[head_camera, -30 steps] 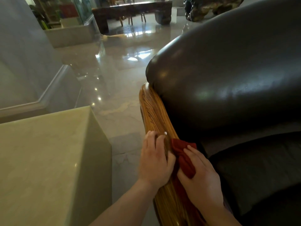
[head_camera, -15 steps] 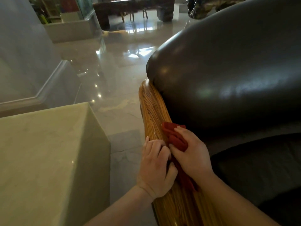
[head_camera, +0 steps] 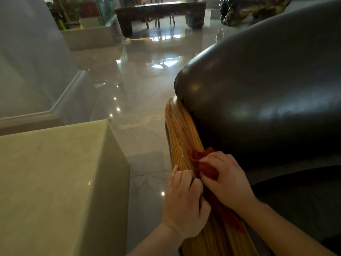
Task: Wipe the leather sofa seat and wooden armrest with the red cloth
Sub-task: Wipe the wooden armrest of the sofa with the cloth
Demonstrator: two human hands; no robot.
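With the right hand (head_camera: pixel 227 179) gripping the bunched red cloth (head_camera: pixel 204 164) against the glossy striped wooden armrest (head_camera: pixel 181 133) and the left hand (head_camera: pixel 185 202) curled on its edge, trailing cloth could snag underhand.

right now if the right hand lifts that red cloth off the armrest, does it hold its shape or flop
Probably flops: the cloth is bunched in soft folds under the right hand, with a tail trailing limp along the armrest. Likely light too. On that glossy wood it should slide easily.
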